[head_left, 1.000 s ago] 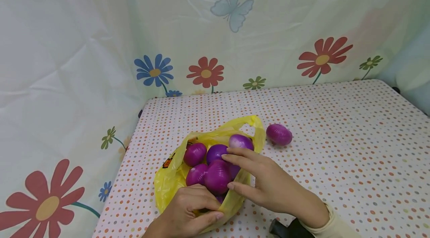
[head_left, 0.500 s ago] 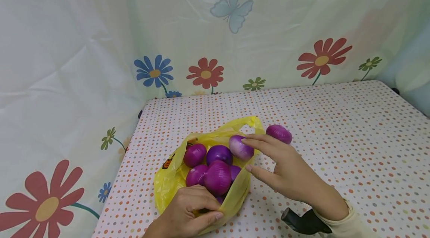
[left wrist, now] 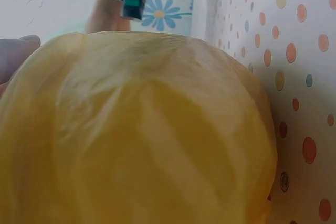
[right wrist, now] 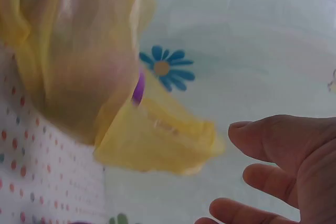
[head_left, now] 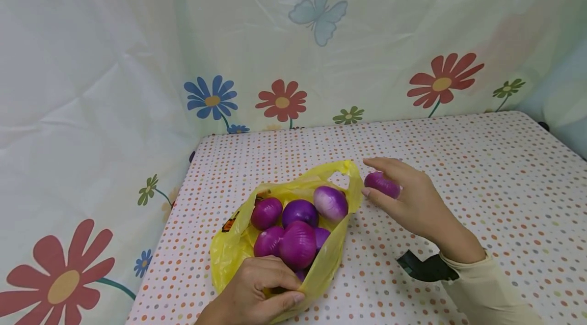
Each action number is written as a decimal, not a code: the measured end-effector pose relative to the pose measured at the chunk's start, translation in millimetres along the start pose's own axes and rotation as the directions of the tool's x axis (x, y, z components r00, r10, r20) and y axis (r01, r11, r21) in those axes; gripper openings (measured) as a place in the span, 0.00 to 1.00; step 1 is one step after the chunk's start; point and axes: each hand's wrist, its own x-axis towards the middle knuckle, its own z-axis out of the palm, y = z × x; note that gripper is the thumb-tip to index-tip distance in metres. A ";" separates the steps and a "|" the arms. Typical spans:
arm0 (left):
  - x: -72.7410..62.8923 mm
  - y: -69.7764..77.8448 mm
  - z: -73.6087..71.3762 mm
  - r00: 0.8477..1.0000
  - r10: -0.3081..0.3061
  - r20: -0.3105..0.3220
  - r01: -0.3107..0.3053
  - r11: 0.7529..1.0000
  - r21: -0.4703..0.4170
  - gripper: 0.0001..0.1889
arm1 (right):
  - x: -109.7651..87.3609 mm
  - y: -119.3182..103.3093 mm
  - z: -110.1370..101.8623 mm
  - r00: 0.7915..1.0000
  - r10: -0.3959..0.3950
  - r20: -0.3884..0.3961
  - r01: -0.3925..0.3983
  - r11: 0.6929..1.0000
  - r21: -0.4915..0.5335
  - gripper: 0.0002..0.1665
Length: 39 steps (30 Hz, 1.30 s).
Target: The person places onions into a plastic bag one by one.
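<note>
In the head view a yellow plastic bag [head_left: 224, 259] lies with its mouth open, holding several shiny purple onions [head_left: 298, 245]. My left hand [head_left: 259, 287] pinches the near rim between thumb and fingers. To the right of the bag's handle loop, one loose onion [head_left: 379, 185] sits on the table. Over that onion hovers my right hand [head_left: 412, 200], thumb and fingers spread and partly covering it; contact cannot be made out. The bag's side [left wrist: 157, 129] fills most of the left wrist view. In the right wrist view the fingers hold nothing.
A polka-dot cloth covers the table [head_left: 481, 172]. Behind it and on the left hangs a pale curtain [head_left: 257, 19] printed with flowers. A dark wrist-worn device [head_left: 426, 266] sits at my right sleeve.
My right hand has moved right, from above the onions in the bag to the loose onion. The pale-topped onion inside has shifted slightly. My left hand keeps its grip on the bag.
</note>
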 end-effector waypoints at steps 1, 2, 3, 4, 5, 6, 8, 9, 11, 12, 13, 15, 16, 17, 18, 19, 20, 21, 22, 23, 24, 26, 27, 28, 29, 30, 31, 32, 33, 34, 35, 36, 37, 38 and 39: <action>-0.4 0.1 0.1 1.000 -0.006 0.002 0.006 1.000 -0.007 0.02 | 0.5 4.4 0.6 1.000 0.025 0.005 -0.025 1.000 -0.005 0.32; -0.7 0.4 0.2 1.000 -0.014 0.006 0.014 1.000 -0.016 0.02 | 1.0 8.8 1.5 0.999 0.050 0.013 -0.050 0.999 -0.012 0.32; -1.2 0.5 0.2 1.000 -0.023 0.007 0.023 0.999 -0.025 0.02 | 1.3 13.0 2.4 0.997 0.077 0.024 -0.077 0.997 -0.021 0.33; -1.5 0.6 0.2 1.000 -0.028 0.009 0.028 0.999 -0.027 0.02 | 1.3 17.1 3.3 0.994 0.103 0.036 -0.102 0.994 -0.027 0.33; -1.8 0.7 0.3 0.999 -0.035 0.010 0.036 0.999 -0.034 0.02 | 1.2 21.1 4.3 0.990 0.131 0.049 -0.129 0.991 -0.034 0.33; -2.0 0.7 0.3 0.999 -0.039 0.011 0.039 0.999 -0.036 0.02 | 1.1 24.9 5.3 0.986 0.155 0.064 -0.153 0.987 -0.043 0.33; -2.1 0.7 0.3 0.999 -0.041 0.011 0.042 0.998 -0.041 0.02 | 0.8 31.4 7.4 0.974 0.203 0.097 -0.199 0.979 -0.056 0.34; -2.0 0.6 0.3 0.999 -0.040 0.009 0.041 0.998 -0.042 0.02 | 0.5 34.2 8.4 0.968 0.225 0.113 -0.220 0.974 -0.058 0.34; -1.9 0.2 0.4 0.999 -0.037 0.009 0.037 0.998 -0.044 0.02 | 0.0 38.9 10.5 0.955 0.261 0.141 -0.255 0.965 -0.057 0.35; -1.8 0.1 0.4 0.999 -0.036 0.010 0.036 0.998 -0.043 0.02 | -0.2 41.0 11.5 0.950 0.273 0.152 -0.268 0.962 -0.054 0.35; -1.7 0.1 0.4 0.999 -0.035 0.011 0.036 0.998 -0.044 0.02 | -0.4 42.9 12.5 0.945 0.285 0.162 -0.280 0.958 -0.053 0.35; -1.6 0.1 0.2 0.999 -0.036 0.014 0.037 0.998 -0.048 0.02 | -1.0 46.6 14.8 0.938 0.299 0.175 -0.295 0.954 -0.047 0.35; -1.8 0.0 0.2 0.999 -0.037 0.016 0.038 0.998 -0.049 0.02 | -1.4 48.5 16.2 0.935 0.305 0.180 -0.302 0.952 -0.045 0.35; -2.0 -0.1 0.1 0.999 -0.037 0.017 0.038 0.998 -0.050 0.02 | -2.0 50.4 17.6 0.933 0.309 0.184 -0.307 0.951 -0.041 0.35; -2.1 -0.1 0.2 0.999 -0.035 0.018 0.036 0.998 -0.050 0.03 | -2.7 52.1 19.0 0.931 0.313 0.188 -0.312 0.949 -0.037 0.35; -2.3 -0.2 0.2 0.999 -0.034 0.017 0.035 0.998 -0.051 0.04 | -3.4 53.8 20.5 0.929 0.316 0.192 -0.316 0.948 -0.032 0.35; -2.6 -0.4 0.2 0.999 -0.032 0.017 0.032 0.998 -0.051 0.05 | -4.2 55.3 21.9 0.929 0.316 0.194 -0.317 0.948 -0.028 0.35; -3.0 -0.6 0.3 0.999 -0.030 0.016 0.031 0.998 -0.050 0.06 | -5.0 56.6 23.1 0.927 0.319 0.195 -0.320 0.947 -0.027 0.35; -3.2 -0.8 0.4 0.999 -0.028 0.016 0.028 0.998 -0.050 0.07 | -5.6 57.9 24.5 0.925 0.323 0.199 -0.324 0.946 -0.028 0.35; -3.3 -1.1 0.4 1.000 -0.023 0.014 0.024 0.999 -0.049 0.06 | -6.2 59.1 25.8 0.924 0.325 0.202 -0.326 0.945 -0.028 0.35; -3.4 -1.3 0.4 1.000 -0.021 0.014 0.021 0.999 -0.048 0.06 | -6.5 60.2 27.1 0.922 0.329 0.207 -0.330 0.944 -0.030 0.35; -3.4 -1.7 0.5 1.000 -0.016 0.014 0.017 0.999 -0.046 0.05 | -7.1 62.0 29.6 0.916 0.338 0.214 -0.338 0.940 -0.039 0.35; -3.5 -1.8 0.6 1.000 -0.015 0.014 0.015 0.999 -0.046 0.05 | -7.3 62.7 30.8 0.913 0.343 0.219 -0.342 0.939 -0.044 0.36; -3.5 -1.9 0.6 1.000 -0.013 0.014 0.013 0.999 -0.046 0.05 | -7.5 63.6 32.0 0.911 0.346 0.222 -0.345 0.938 -0.048 0.36; -3.6 -2.0 0.6 1.000 -0.012 0.013 0.013 0.999 -0.046 0.05 | -7.6 64.3 33.2 0.910 0.349 0.224 -0.347 0.936 -0.052 0.36; -3.5 -2.0 0.7 1.000 -0.011 0.014 0.012 0.999 -0.047 0.06 | -7.7 64.9 34.2 0.908 0.352 0.225 -0.349 0.936 -0.057 0.36; -3.5 -2.1 0.7 1.000 -0.010 0.014 0.010 0.999 -0.047 0.06 | -7.7 65.7 35.2 0.908 0.353 0.225 -0.348 0.935 -0.061 0.37; -3.5 -2.3 0.8 1.000 -0.008 0.014 0.009 0.999 -0.045 0.06 | -7.7 66.5 36.2 0.909 0.352 0.224 -0.347 0.936 -0.063 0.37; -3.5 -2.3 0.9 1.000 -0.009 0.014 0.010 0.999 -0.047 0.07 | -7.6 67.1 37.1 0.909 0.350 0.224 -0.345 0.936 -0.066 0.37; -3.4 -2.4 0.9 1.000 -0.009 0.014 0.009 0.999 -0.048 0.08 | -7.6 67.8 38.0 0.910 0.350 0.223 -0.343 0.937 -0.068 0.38; -3.4 -2.5 1.0 1.000 -0.008 0.015 0.009 0.999 -0.048 0.08 | -7.6 68.4 38.8 0.910 0.349 0.222 -0.343 0.937 -0.069 0.38; -3.3 -2.6 1.1 1.000 -0.008 0.016 0.009 0.999 -0.047 0.08 | -7.6 69.1 39.5 0.912 0.347 0.219 -0.340 0.938 -0.070 0.38; -3.3 -2.7 1.2 1.000 -0.010 0.016 0.010 0.999 -0.047 0.09 | -7.8 69.9 40.2 0.914 0.345 0.216 -0.337 0.939 -0.072 0.38; -3.3 -2.7 1.2 1.000 -0.011 0.016 0.012 0.999 -0.046 0.09 | -7.9 70.4 40.7 0.915 0.343 0.212 -0.335 0.939 -0.073 0.38; -3.3 -2.8 1.2 1.000 -0.013 0.017 0.014 0.999 -0.045 0.09 | -8.1 71.0 41.2 0.916 0.343 0.208 -0.334 0.939 -0.076 0.38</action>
